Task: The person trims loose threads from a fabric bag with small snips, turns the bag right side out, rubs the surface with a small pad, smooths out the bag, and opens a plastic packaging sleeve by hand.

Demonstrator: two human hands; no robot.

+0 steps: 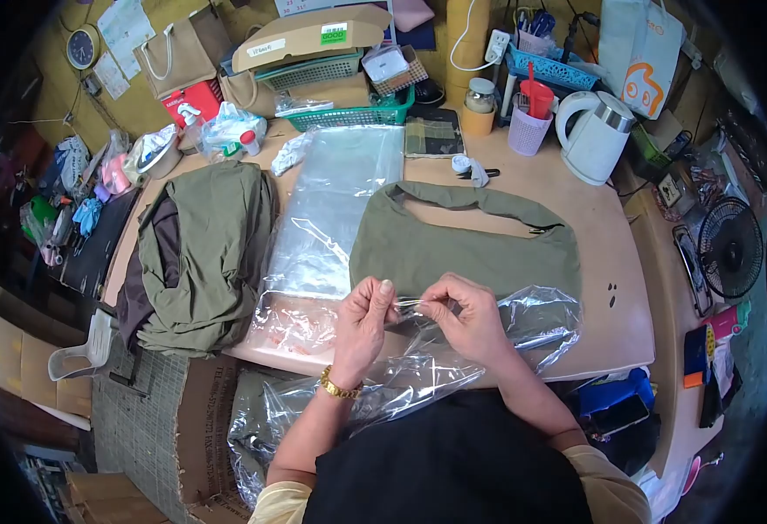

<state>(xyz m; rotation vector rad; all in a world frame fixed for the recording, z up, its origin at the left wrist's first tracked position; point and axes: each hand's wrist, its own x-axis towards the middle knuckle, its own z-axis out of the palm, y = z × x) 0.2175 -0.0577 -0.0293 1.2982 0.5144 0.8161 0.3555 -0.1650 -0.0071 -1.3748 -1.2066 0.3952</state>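
Note:
Both hands meet over the table's near part, in front of an olive green bag (pixel 462 253) that lies flat with its strap looped at the back. My left hand (pixel 368 316) is closed in a pinch on a thin pale string (pixel 410 303). Opposite it, my right hand (pixel 462 316) pinches the string's other side. Beneath the hands, a crumpled clear plastic sheet (pixel 427 368) spreads from the bag's front edge over the table edge. Left of the bag lies a stack of flat clear plastic bags (pixel 331 192).
Folded olive fabric (pixel 213 253) is heaped at the left of the table (pixel 615 288). Small black scissors (pixel 491 173) lie behind the bag. A white kettle (pixel 595 138), purple cup (pixel 530 131) and green basket (pixel 348 116) stand along the back. An open cardboard box (pixel 206 428) is below left.

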